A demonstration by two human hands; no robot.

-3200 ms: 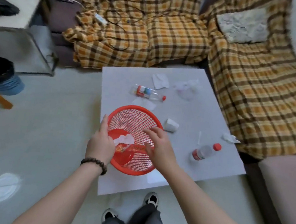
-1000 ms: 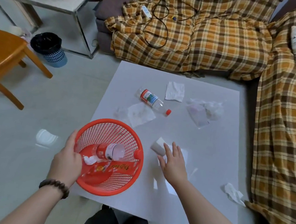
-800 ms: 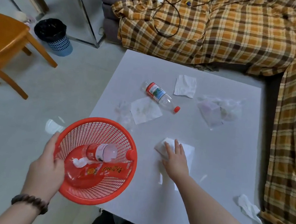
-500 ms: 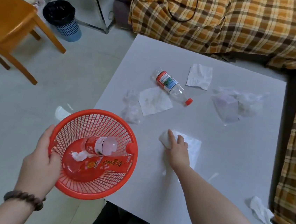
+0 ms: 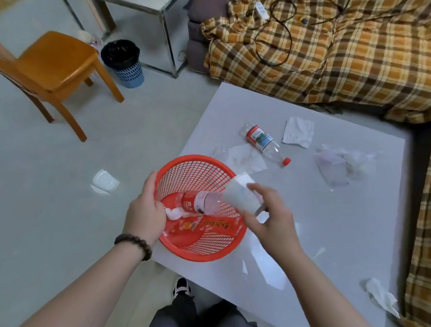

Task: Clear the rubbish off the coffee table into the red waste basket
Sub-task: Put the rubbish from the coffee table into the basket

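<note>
White square coffee table [image 5: 361, 232] on a pale tiled floor, plaid-covered sofa [image 5: 353, 58] behind it. Red mesh plastic waste basket [image 5: 173, 249] sits at the table's near left corner, left hand [image 5: 145, 214] gripping its rim. Right hand [image 5: 269, 219] pinches a white paper cup [image 5: 240, 196] over the basket, tipped sideways, mouth pointing up-right. Further back a clear plastic bottle with red cap [image 5: 265, 143] lies diagonally, cap toward the right.

Motion blurs the paper cup [image 5: 241, 196]; the basket's [image 5: 195, 172] near-left rim hides behind the left hand [image 5: 145, 213].
</note>
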